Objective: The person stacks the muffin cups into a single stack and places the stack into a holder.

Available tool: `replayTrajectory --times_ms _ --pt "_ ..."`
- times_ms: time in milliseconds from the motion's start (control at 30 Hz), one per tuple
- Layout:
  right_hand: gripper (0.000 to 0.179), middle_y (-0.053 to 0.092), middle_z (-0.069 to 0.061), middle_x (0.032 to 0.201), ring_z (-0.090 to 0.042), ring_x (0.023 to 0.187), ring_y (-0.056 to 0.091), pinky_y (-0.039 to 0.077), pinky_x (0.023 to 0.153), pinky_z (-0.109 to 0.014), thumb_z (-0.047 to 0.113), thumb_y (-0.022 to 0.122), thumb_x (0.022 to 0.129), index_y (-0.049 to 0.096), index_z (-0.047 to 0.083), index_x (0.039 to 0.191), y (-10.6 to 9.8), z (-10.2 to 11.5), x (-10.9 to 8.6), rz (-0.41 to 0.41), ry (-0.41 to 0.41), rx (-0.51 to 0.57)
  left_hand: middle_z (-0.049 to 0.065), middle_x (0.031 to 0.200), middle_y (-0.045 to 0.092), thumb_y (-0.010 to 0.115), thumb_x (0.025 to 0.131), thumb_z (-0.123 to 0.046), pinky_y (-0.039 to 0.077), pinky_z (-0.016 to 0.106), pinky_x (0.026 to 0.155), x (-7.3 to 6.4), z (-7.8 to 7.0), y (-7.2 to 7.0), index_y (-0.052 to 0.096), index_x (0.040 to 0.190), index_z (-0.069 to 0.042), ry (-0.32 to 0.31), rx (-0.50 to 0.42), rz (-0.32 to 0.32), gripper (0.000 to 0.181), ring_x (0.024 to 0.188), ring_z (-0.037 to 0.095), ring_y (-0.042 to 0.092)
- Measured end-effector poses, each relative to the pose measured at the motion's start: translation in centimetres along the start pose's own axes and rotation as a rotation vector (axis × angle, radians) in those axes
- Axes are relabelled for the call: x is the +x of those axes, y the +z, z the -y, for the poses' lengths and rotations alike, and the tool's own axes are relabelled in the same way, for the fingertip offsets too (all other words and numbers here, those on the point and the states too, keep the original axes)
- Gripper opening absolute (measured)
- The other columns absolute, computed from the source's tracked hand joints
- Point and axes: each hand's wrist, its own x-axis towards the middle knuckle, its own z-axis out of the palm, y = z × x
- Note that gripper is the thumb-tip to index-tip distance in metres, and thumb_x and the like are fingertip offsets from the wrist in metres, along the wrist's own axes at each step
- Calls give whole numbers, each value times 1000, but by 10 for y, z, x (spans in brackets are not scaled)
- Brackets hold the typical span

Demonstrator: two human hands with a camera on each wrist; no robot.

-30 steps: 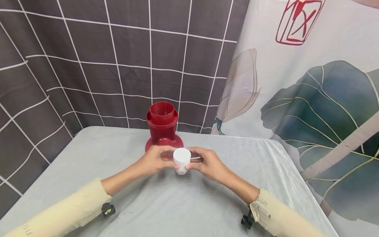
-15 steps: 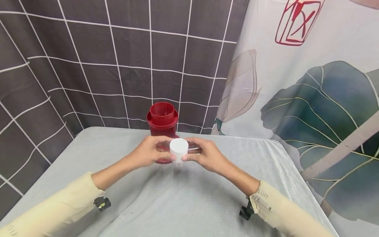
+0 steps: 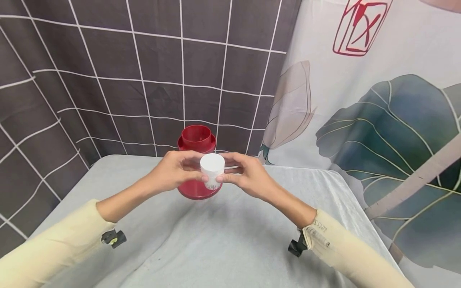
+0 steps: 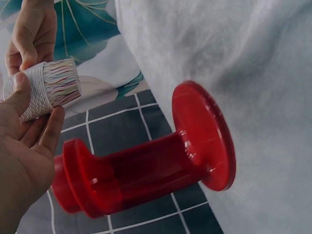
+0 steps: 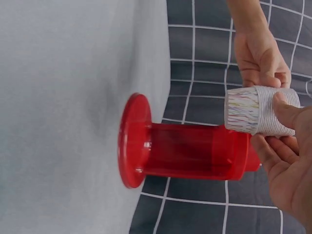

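Observation:
Between my two hands is a short stack of paper cups (image 3: pixel 212 170), white with coloured streaks on the lowest cup and ridged stacked rims above. My left hand (image 3: pixel 168 173) pinches the stack from the left, thumb in front and fingers behind. From the other side my right hand (image 3: pixel 250 176) holds it the same way. The stack is upright, raised above the table. Just behind it stands a red plastic holder (image 3: pixel 196 191) with a wide round base, a see-through column (image 4: pixel 146 168) and an open, collared top. The hands and cups hide its middle in the head view.
A pale grey cloth covers the table (image 3: pixel 216 240), whose back edge lies close behind the red holder. A dark curtain with white grid lines (image 3: pixel 158 96) hangs at the back and left. A leaf-patterned curtain (image 3: pixel 378 132) hangs at the right.
Both hands have lifted the cup stack together and moved it slightly left, from in front of the red holder's base to in front of its column. The holder has stayed put.

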Motion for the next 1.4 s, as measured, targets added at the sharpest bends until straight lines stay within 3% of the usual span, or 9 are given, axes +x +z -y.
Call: replayTrajectory --times_ms 200,400,867,1133,1400 --pt "61 79 -9 143 -28 127 81 67 103 -39 15 94 94 70 8 149 -4 12 14 -15 5 -6 13 125 85 96 90 -10 71 35 90 5 -8 -14 77 141 -8 -7 -3 -26 54 113 31 85" --pt "59 79 -5 141 -26 125 82 67 104 -40 19 93 95 70 12 149 -9 20 27 -36 9 10 15 122 85 95 90 -5 70 30 91 14 -16 -28 78 139 -5 27 -15 -37 52 112 28 85" --pt "47 84 -4 127 -16 113 83 68 101 -35 23 89 99 75 13 142 -22 41 57 -95 -24 16 22 123 85 94 90 0 69 26 89 34 -38 -52 78 138 0 71 -9 -89 50 104 9 85" --pt "49 84 -5 130 -18 117 83 67 103 -35 26 89 100 74 13 144 -32 49 75 -117 -30 16 14 117 87 93 91 1 69 24 87 46 -49 -66 80 135 -1 83 -12 -154 46 101 8 85" --pt "51 83 -6 133 -18 117 82 67 102 -35 28 87 101 73 12 146 -36 50 91 -121 -43 -28 13 119 87 91 92 2 67 21 91 56 -47 -71 79 137 0 103 5 -184 47 103 4 85"
